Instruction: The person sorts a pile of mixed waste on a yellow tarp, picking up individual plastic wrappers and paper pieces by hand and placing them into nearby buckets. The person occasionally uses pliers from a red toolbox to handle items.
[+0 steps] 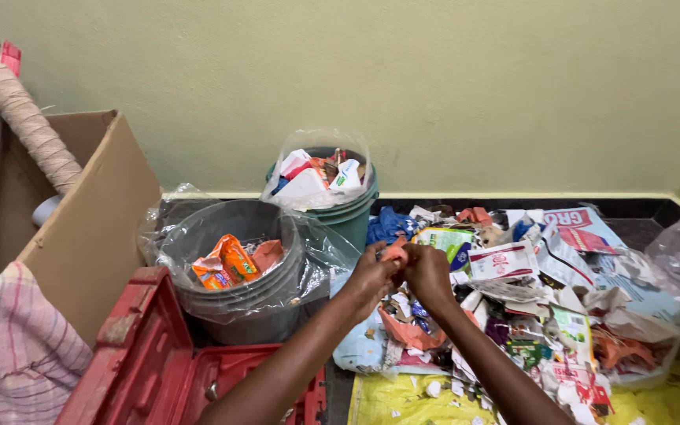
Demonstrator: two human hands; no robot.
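Pinching a small orange scrap (393, 250) between them, the left hand (371, 277) and right hand (428, 273) meet above the near left edge of a heap of torn wrappers and paper (537, 307) spread on the floor. Each grip is clamped on that scrap, fingers curled together around it. Just left of the hands stands a grey bucket (234, 271) lined with clear plastic, orange packets lying inside. Farther back, near the wall, a green bucket (340, 201) is filled with white and red paper. A red crate (159, 354) sits near left, beside a cardboard box (80, 228) and a pink striped cloth (9, 346).
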